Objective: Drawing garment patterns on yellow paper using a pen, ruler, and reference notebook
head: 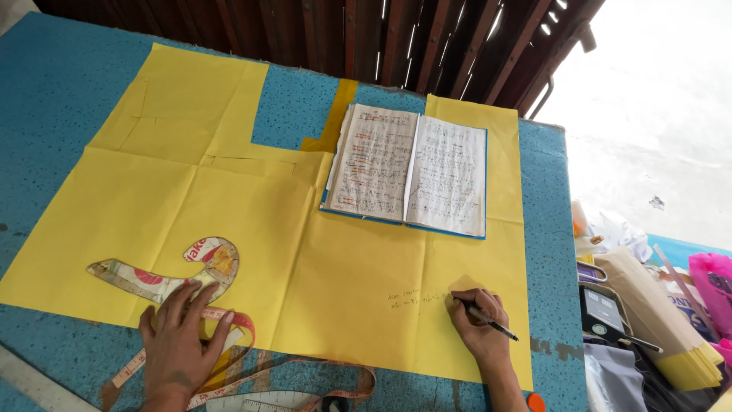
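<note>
The left hand (pixel 177 347) lies flat, fingers spread, pressing the curve (pixel 164 276) and tape (pixel 236 366) onto the paper (pixel 343 282). At the paper's near right edge, the right hand (pixel 480 324) pinches a pen (pixel 488 322), writing. The paper looks thin, light, easily creased, so flat palms would hold it best. A notebook (pixel 408 169) weights its far side on the desk (pixel 46 99).

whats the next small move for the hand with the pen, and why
Probably carry the line of writing on to the right: the right hand holds the pen tip-down on the yellow paper at the end of small notes, the notebook lies open above, and the left hand rests on the curved template.
</note>
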